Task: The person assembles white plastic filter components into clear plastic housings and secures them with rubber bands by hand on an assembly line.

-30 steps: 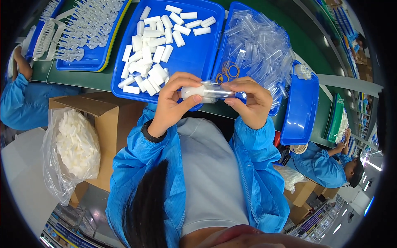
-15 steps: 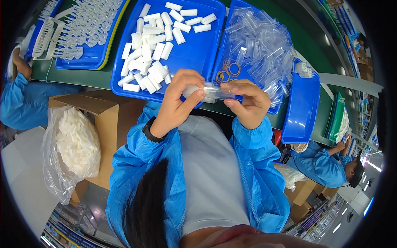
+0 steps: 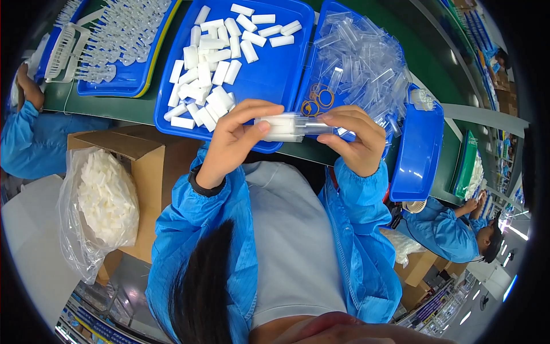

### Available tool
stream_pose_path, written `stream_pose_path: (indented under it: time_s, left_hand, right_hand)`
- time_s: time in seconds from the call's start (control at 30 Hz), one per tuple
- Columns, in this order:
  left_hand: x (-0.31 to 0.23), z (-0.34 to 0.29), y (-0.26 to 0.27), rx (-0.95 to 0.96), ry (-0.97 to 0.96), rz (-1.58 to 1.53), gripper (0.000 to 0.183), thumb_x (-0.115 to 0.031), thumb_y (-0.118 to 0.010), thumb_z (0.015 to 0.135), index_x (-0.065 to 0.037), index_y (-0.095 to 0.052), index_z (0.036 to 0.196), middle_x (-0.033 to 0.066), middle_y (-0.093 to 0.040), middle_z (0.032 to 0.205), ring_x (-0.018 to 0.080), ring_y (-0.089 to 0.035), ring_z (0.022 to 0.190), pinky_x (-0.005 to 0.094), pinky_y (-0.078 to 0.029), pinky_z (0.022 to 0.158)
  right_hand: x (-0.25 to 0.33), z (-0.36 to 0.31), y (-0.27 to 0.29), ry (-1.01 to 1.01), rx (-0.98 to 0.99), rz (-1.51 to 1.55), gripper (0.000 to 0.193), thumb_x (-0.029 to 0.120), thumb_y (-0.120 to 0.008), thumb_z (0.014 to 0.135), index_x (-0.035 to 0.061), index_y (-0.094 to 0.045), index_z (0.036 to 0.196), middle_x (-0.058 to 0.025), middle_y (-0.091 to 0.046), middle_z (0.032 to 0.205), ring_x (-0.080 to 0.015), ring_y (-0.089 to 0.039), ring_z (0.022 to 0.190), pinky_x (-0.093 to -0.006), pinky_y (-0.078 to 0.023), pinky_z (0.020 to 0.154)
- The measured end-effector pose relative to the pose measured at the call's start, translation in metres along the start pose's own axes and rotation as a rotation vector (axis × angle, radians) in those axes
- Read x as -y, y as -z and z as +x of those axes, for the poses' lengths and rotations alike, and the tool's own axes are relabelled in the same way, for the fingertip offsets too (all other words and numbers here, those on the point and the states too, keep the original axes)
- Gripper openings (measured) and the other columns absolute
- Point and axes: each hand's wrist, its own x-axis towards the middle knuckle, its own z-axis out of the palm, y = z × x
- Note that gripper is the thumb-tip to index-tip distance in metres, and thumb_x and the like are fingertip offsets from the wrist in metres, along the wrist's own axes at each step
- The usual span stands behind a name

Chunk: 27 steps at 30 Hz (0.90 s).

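My left hand [image 3: 232,140] and my right hand [image 3: 356,137] hold one small bundle [image 3: 293,126] between them, over the near edge of a blue tray [image 3: 269,80]. The bundle is white oblong pieces at the left end and clear plastic tubes at the right end. My left fingers pinch the white end; my right fingers grip the clear end. The tray behind holds several loose white oblong pieces [image 3: 203,80]. A second blue tray to its right carries a heap of clear plastic tubes [image 3: 361,63] and a few orange rubber bands [image 3: 318,100].
A cardboard box [image 3: 134,172] at my left holds a clear bag of white pieces [image 3: 106,200]. Another blue tray [image 3: 123,40] with clear parts lies far left on the green table [image 3: 447,114]. An empty blue tray [image 3: 421,152] stands on edge at the right. Persons in blue coats sit at both sides.
Both hands stay on the bundle at the tray's near edge; my left fingers have shifted along the white end and the bundle has turned slightly.
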Motion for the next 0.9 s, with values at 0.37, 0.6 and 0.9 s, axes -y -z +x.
stream_pose_path:
  time_s: [0.37,0.6,0.9]
  left_hand:
    - [0.037,-0.005,0.021,0.128,0.260,-0.884,0.035,-0.020,-0.054,0.094,0.000,-0.055,0.124,0.0161,-0.059,0.118,0.0262,-0.065,0.098,0.0291,-0.059,0.070]
    - [0.045,-0.010,0.003,0.155,0.374,-1.086,0.034,-0.027,-0.055,0.094,-0.005,-0.055,0.120,0.0119,-0.057,0.116,0.0231,-0.065,0.092,0.0298,-0.060,0.065]
    - [0.033,0.004,0.001,0.285,0.375,-1.042,0.036,-0.033,-0.046,0.098,-0.003,-0.049,0.118,0.0158,-0.055,0.115,0.0218,-0.066,0.083,0.0282,-0.060,0.057]
  right_hand:
    - [0.007,0.006,0.000,0.110,0.101,-0.083,0.024,0.004,-0.079,0.064,0.0005,-0.070,0.086,-0.0123,-0.070,0.091,-0.0277,-0.067,0.087,-0.0340,-0.053,0.074]
    - [0.006,0.008,-0.017,0.141,0.059,0.027,0.023,0.006,-0.079,0.065,0.0005,-0.071,0.086,-0.0134,-0.070,0.089,-0.0274,-0.068,0.084,-0.0336,-0.055,0.074]
    - [0.002,0.010,-0.005,0.068,0.128,0.032,0.022,0.005,-0.076,0.069,-0.0019,-0.069,0.089,-0.0163,-0.069,0.092,-0.0296,-0.067,0.088,-0.0363,-0.053,0.076]
